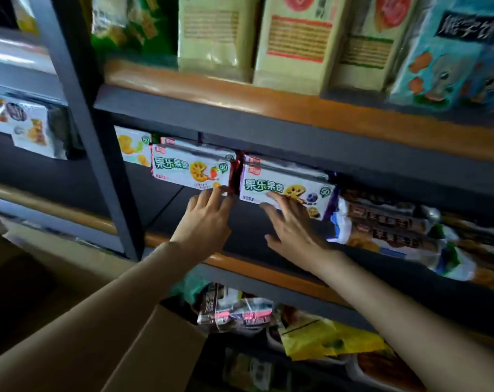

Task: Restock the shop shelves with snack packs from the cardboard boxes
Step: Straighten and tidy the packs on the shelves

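Note:
Two stacks of white snack packs with green lettering stand side by side on the middle shelf [248, 224]. My left hand [207, 219] reaches in with straight fingers touching the lower right corner of the left pack [180, 169]. My right hand [292, 224] lies flat with spread fingers against the front of the right pack [279, 185]. Neither hand grips anything. A cardboard box [155, 349] sits low in front of the shelves, its flap sticking up.
Tall beige and blue bags [293, 43] fill the upper shelf. Brown wrapped packs [387, 222] lie to the right of the white packs. A dark metal upright [81, 114] stands at left. Mixed snack packs [240, 312] crowd the bottom shelf.

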The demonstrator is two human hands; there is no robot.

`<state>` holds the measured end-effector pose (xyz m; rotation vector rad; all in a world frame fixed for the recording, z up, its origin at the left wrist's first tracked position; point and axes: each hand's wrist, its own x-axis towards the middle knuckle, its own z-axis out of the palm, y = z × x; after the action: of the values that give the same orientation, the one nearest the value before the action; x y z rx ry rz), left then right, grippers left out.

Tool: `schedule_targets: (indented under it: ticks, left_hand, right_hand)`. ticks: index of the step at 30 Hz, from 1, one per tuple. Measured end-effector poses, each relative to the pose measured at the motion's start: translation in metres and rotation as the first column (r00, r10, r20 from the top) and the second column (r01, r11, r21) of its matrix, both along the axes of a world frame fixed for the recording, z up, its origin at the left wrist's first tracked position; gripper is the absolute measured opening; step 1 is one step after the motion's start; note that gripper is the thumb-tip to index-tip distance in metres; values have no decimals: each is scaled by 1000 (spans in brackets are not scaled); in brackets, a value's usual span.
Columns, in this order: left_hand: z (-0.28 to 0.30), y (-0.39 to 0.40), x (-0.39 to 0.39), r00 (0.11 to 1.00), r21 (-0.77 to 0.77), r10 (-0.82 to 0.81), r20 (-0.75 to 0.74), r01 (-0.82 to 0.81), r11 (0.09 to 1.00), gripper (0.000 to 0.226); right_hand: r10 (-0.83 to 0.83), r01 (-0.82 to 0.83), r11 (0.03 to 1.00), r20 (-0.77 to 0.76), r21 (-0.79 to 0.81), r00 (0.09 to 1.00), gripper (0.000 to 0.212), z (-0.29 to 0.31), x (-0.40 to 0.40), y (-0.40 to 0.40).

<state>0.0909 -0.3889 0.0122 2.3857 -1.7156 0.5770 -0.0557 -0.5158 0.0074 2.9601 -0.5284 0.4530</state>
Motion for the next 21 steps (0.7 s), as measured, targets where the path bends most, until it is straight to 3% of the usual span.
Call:
schedule_targets:
  ticks: [4,7,10,14,21]
  left_hand:
    - [-25,-27,43,959,40,208,-195,-204,978,64]
    - [-42,-39,71,928,95,286,-237,-270,958,70]
    - [-57,-51,92,910,162,320,-265,-285,945,72]
    - [-67,-70,111,876,244,313,-368,-233,941,69]
    - [-64,-84,127,845,219,297,-446,-219,951,73]
  right_hand:
    - [-2,0,998,-41,-68,999,73,-19,71,-19]
    - [-39,35,991,-25,-129,999,78,-29,115,-32]
    - [-86,88,984,15,-154,996,72,-37,149,-48]
    - [-116,126,987,103,-103,988,47,-48,170,-52]
    - [-82,98,987,127,-125,989,67,-29,136,-52]
